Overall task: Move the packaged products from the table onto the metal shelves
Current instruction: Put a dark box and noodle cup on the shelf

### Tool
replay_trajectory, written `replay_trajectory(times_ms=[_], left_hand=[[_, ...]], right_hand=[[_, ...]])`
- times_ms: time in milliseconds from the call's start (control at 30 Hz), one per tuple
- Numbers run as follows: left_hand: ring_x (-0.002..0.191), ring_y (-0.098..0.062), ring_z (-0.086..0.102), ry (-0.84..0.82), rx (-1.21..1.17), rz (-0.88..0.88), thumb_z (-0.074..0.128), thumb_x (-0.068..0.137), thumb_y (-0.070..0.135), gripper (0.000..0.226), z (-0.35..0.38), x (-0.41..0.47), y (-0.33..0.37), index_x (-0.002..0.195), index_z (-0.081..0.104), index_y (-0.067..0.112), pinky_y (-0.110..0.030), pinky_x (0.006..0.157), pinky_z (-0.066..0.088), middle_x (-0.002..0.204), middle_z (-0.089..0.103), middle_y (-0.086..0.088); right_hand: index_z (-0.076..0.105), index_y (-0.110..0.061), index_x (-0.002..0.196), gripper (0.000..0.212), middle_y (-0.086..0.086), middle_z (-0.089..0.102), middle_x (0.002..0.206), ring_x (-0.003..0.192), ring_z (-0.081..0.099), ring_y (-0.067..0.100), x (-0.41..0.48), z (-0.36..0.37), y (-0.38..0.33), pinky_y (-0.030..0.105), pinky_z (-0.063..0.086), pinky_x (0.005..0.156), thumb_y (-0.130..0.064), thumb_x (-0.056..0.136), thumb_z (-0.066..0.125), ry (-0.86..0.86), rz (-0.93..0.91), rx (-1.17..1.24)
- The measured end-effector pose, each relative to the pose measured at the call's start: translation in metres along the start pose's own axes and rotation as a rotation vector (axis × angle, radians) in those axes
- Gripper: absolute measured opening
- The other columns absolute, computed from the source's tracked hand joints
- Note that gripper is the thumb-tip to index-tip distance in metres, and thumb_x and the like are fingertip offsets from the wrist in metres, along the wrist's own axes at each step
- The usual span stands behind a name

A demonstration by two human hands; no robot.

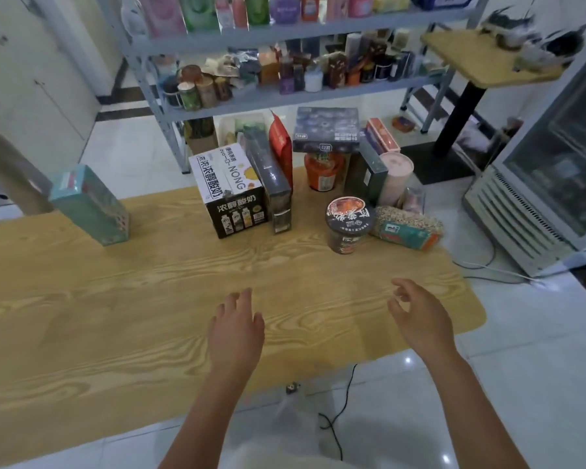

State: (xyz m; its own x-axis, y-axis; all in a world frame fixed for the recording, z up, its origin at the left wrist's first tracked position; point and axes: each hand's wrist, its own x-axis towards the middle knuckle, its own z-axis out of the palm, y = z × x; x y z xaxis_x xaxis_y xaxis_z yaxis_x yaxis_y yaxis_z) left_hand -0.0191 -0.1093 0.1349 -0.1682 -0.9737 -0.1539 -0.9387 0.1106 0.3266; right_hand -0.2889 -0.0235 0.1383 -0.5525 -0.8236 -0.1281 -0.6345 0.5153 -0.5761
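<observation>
Our left hand [236, 328], right hand [420, 319] loosely spread, holding nothing; at 12 o'clock, orange jar [322, 176] top hidden under dark flat box [327, 130].

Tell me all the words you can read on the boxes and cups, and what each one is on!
"浓醇酸奶": black front of the yogurt box.
"NONG": white top of that box, beside sideways characters that look like "浓浓浓醇酸奶".
Lid of the noodle cup: big characters, too blurred to read.
Label on the flat dark box: too blurred.
Print on the teal box, grain packet and shelf products: unreadable.
</observation>
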Motion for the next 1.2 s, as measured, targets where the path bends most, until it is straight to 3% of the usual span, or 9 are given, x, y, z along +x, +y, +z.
replay_trajectory(times_ms=[300,433,533,633,733,967,1133,1200], left_hand=[[0.132,-0.033,0.038,-0.033,-0.083,0.039,0.053,0.094,0.032,0.068,0.003,0.132,0.032,0.151,0.018,0.022,-0.044,0.103,0.040,0.151,0.029,-0.012],[0.132,-0.036,0.036,0.021,-0.106,0.099,0.058,0.092,0.032,0.077,0.002,0.188,0.054,0.153,0.011,0.030,-0.045,0.099,0.041,0.151,0.023,-0.017],[0.125,-0.037,0.041,0.031,-0.088,0.111,0.058,0.092,0.039,0.082,0.007,0.222,0.069,0.151,0.002,0.044,-0.046,0.091,0.047,0.146,0.028,-0.021],[0.111,-0.036,0.050,0.002,-0.035,0.104,0.052,0.093,0.047,0.079,0.014,0.246,0.081,0.147,-0.005,0.053,-0.042,0.073,0.050,0.138,0.032,-0.021],[0.099,-0.033,0.055,-0.012,-0.008,0.081,0.043,0.097,0.049,0.069,0.019,0.255,0.088,0.147,-0.004,0.053,-0.036,0.061,0.044,0.130,0.036,-0.020],[0.084,-0.026,0.052,-0.028,-0.005,0.026,0.038,0.101,0.041,0.058,0.009,0.248,0.083,0.148,0.006,0.048,-0.035,0.061,0.038,0.108,0.047,-0.014],[0.093,-0.028,0.055,-0.078,-0.030,0.034,0.037,0.102,0.038,0.056,0.011,0.207,0.086,0.148,0.007,0.048,-0.035,0.065,0.040,0.114,0.046,-0.014],[0.088,-0.026,0.053,-0.082,-0.042,0.028,0.036,0.103,0.036,0.056,0.013,0.182,0.088,0.148,0.007,0.048,-0.033,0.065,0.039,0.116,0.046,-0.014]], right_hand=[[0.051,-0.015,0.132,0.051,0.007,0.052,0.132,0.124,0.044,0.026,0.099,0.026,-0.052,0.038,0.041,0.094,-0.014,0.083,0.065,0.093,-0.134,-0.113],[0.046,-0.013,0.137,0.070,0.012,0.042,0.143,0.132,0.038,0.032,0.145,0.047,-0.063,0.043,0.034,0.105,-0.022,0.075,0.077,0.117,-0.222,-0.203],[0.037,-0.016,0.145,0.088,0.012,0.029,0.153,0.140,0.026,0.032,0.169,0.061,-0.063,0.049,0.024,0.112,-0.033,0.070,0.081,0.114,-0.244,-0.273],[0.029,-0.021,0.148,0.098,0.011,0.017,0.158,0.145,0.015,0.031,0.185,0.070,-0.060,0.050,0.014,0.115,-0.042,0.068,0.081,0.096,-0.259,-0.360],[0.021,-0.023,0.151,0.100,0.011,0.011,0.160,0.147,0.008,0.030,0.194,0.081,-0.051,0.051,0.010,0.117,-0.048,0.071,0.077,0.038,-0.269,-0.430],[0.021,-0.025,0.149,0.095,0.014,0.030,0.154,0.143,0.024,0.033,0.189,0.091,-0.034,0.052,0.016,0.113,-0.036,0.073,0.077,0.079,-0.367,-0.506],[0.020,-0.026,0.150,0.097,0.012,0.027,0.156,0.145,0.021,0.030,0.173,0.088,-0.023,0.049,0.014,0.114,-0.035,0.073,0.078,0.058,-0.412,-0.492],[0.019,-0.028,0.150,0.098,0.011,0.026,0.156,0.145,0.018,0.028,0.161,0.087,-0.018,0.048,0.012,0.114,-0.034,0.072,0.079,0.040,-0.437,-0.469]])
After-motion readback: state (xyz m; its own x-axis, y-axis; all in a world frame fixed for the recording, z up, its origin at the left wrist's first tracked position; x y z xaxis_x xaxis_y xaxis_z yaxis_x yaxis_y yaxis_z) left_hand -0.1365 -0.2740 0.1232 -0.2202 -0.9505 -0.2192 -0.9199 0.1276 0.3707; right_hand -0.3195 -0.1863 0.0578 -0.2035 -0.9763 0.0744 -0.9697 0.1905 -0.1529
